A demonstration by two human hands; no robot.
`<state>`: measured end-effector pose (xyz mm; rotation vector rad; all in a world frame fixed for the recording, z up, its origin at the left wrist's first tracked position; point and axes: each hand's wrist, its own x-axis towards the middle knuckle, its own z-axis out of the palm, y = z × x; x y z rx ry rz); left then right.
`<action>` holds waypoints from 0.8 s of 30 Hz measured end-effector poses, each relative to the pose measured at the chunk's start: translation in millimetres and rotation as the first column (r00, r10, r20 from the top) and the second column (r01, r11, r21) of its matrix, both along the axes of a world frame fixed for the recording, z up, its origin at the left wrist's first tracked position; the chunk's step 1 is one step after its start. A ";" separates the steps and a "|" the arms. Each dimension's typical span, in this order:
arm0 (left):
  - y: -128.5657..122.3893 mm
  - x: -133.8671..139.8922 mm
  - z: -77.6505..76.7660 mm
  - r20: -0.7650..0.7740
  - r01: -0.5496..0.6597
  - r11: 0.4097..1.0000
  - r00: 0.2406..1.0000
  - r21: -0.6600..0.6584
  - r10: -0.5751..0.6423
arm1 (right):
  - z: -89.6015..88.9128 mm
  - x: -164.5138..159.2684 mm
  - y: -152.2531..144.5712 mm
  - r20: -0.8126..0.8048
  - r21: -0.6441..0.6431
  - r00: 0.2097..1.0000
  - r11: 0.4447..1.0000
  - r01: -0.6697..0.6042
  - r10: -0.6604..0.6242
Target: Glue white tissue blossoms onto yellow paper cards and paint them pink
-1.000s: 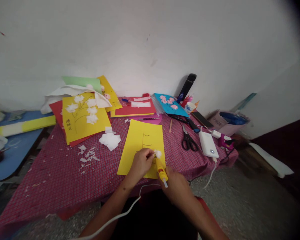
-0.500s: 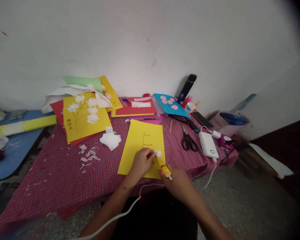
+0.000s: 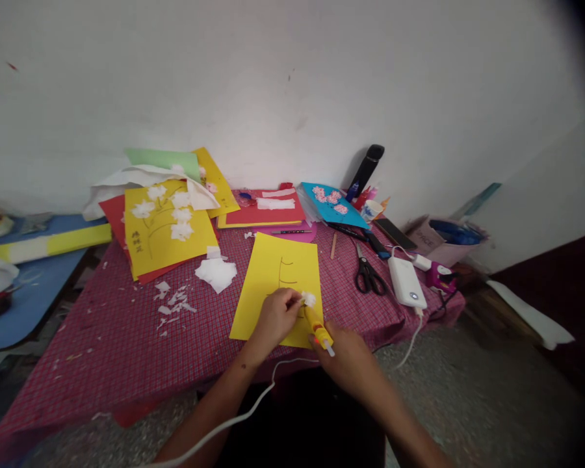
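Note:
A yellow sheet of card (image 3: pixel 258 279) with a dark drawn stem and short branches lies in front of me. My left hand (image 3: pixel 279 313) is over the card, thumb and fingers pinched on the edge of a small white paper flower (image 3: pixel 309 299). Wrapped around a yellow hot glue gun (image 3: pixel 316 325), my right hand (image 3: pixel 344 351) keeps its nozzle close against the flower. A white glue stick (image 3: pixel 329 348) pokes out of the gun's back end. The flower's underside is hidden.
White paper squares (image 3: pixel 217 274) and torn scraps (image 3: pixel 175 300) lie left of the card. To the right are black scissors (image 3: pixel 369 278) and a white power bank (image 3: pixel 406 283). A white cable (image 3: pixel 244 416) crosses my left forearm. Finished flower pictures (image 3: pixel 170 227) lie at the back left.
Both hands, the glue gun and the flower stay almost in place. Only a very slight shift of the view shows.

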<state>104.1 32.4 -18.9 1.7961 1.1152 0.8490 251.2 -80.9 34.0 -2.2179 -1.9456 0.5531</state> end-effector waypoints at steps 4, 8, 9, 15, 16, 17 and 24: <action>0.4 0.1 0.3 0.008 0.003 1.000 1.000 -0.004 -0.003 | 5.6 2.6 3.6 -0.041 -0.012 0.999 1.000 -0.002 0.002; 0.4 -0.1 -2.1 0.014 0.002 1.000 1.000 -0.003 -0.002 | 10.2 7.0 10.5 -0.093 -0.030 0.995 0.999 -0.027 0.024; 0.2 -0.2 -2.4 0.015 0.002 1.000 1.000 -0.004 -0.002 | 11.2 8.1 11.5 -0.108 -0.029 0.994 0.999 -0.030 0.027; -0.2 -0.4 -0.7 0.010 0.001 1.000 1.000 -0.015 -0.001 | 18.2 19.2 -0.1 -0.342 0.041 0.940 0.999 0.005 0.009; -0.2 -0.5 -0.6 0.013 0.003 1.000 1.000 -0.016 -0.003 | 18.5 23.2 -4.4 -0.405 0.034 0.915 0.999 0.017 -0.002; -0.2 -0.6 -0.6 0.016 0.007 1.000 1.000 -0.017 -0.007 | 17.9 27.9 -8.9 -0.463 0.011 0.886 0.999 0.031 -0.023; -2.5 -1.2 -0.5 0.029 0.023 1.000 0.999 0.014 -0.024 | -3.9 58.0 -22.9 -0.629 -0.105 0.742 0.971 0.214 -0.231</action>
